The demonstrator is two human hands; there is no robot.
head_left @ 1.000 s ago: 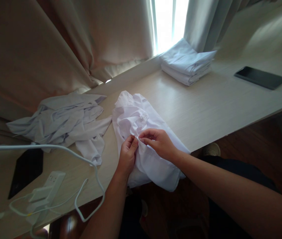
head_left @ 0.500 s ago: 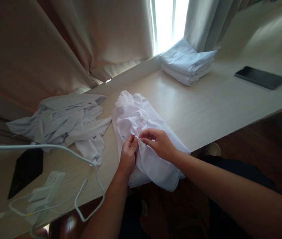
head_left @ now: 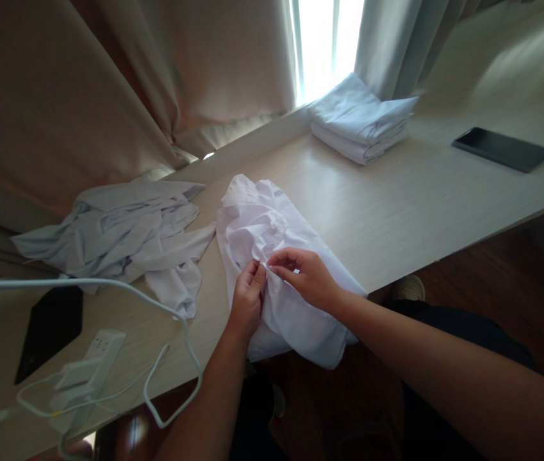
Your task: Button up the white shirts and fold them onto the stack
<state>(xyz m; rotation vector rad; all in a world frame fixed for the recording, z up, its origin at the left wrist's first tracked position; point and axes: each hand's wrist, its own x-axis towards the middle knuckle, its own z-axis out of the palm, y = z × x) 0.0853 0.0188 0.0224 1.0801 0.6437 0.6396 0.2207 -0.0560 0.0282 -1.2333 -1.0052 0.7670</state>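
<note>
- Pinching one fold together, left hand (head_left: 247, 299) and right hand (head_left: 306, 276) clamp the white shirt (head_left: 272, 269) at the surface's (head_left: 396, 211) near edge.
- Overhanging hem may drag it floorward if either pinch loosens.
- Bunched cloth could hide misaligned plackets.

Both hands (head_left: 276, 285) pinching white shirt (head_left: 272, 256)

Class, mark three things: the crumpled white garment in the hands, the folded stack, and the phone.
crumpled white garment (head_left: 257, 224), head view, bunched upper part.
folded stack (head_left: 361, 121), head view, top layer.
phone (head_left: 503, 148), head view, screen centre.
</note>
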